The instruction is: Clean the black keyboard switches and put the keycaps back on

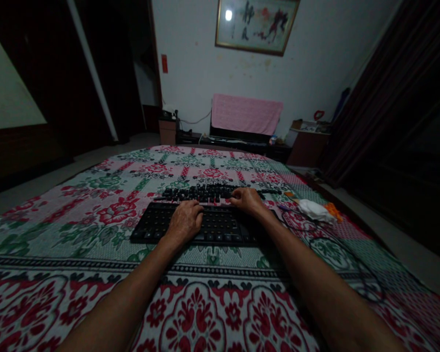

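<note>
A black keyboard [220,224] lies on the patterned bedspread, with many of its keycaps off and small light key posts showing. My left hand [185,221] rests over the keyboard's left-middle part, fingers stretched toward its far edge. Just beyond that edge, loose black keycaps [201,192] lie spread in rows. My right hand [247,200] reaches over the keyboard's far right part, thumb and forefinger pinched on a dark keycap at the near side of these rows. Its other fingers are curled, and part of the keycap is hidden.
To the right lie a crumpled white cloth [315,210], an orange item [333,211] and a looping black cable [366,274]. The flowered bedspread [113,293] covers the bed. Beyond it stands a low cabinet with a pink cloth [246,113] over a dark panel.
</note>
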{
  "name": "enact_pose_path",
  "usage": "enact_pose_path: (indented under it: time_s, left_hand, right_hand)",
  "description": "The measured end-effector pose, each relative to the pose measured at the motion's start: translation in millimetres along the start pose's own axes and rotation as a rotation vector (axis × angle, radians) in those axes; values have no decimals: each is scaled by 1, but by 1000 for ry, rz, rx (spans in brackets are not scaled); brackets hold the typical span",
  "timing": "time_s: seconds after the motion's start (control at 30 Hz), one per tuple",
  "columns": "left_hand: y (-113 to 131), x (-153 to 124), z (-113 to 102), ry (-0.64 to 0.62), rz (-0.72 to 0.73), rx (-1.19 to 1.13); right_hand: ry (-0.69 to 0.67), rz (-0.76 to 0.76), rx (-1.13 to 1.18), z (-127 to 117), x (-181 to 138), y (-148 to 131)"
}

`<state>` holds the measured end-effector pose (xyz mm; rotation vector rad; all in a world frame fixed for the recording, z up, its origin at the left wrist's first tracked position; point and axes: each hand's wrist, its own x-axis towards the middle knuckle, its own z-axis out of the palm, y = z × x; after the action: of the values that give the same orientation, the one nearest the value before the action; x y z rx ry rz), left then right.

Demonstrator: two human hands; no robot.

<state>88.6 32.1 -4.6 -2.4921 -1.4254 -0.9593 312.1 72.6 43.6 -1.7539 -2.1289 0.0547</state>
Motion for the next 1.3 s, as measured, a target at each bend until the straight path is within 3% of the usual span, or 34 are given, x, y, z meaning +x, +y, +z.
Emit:
enact_pose_path:
  time_s: [0.1, 0.3, 0.4, 0.67, 0.9, 1.3]
  left_hand:
    - [0, 0, -1, -14, 7, 14]
    - [4, 1, -3, -31, 21, 87]
    - [4, 1, -3, -22, 28, 101]
    - [7, 2, -4, 49, 84, -21]
    - [34, 1, 0, -101, 202, -224]
    - [39, 0, 4, -185, 177, -227]
  right_hand:
    - [-51, -111, 110, -14, -19, 3]
    - [-396, -232, 395, -23, -55, 6]
    - [-491, -252, 438, -22, -60, 7]
    - [-467, -313, 389, -25, -61, 6]
    - [-443, -329, 354, -23, -62, 6]
    - [-522, -296, 427, -19, -58, 11]
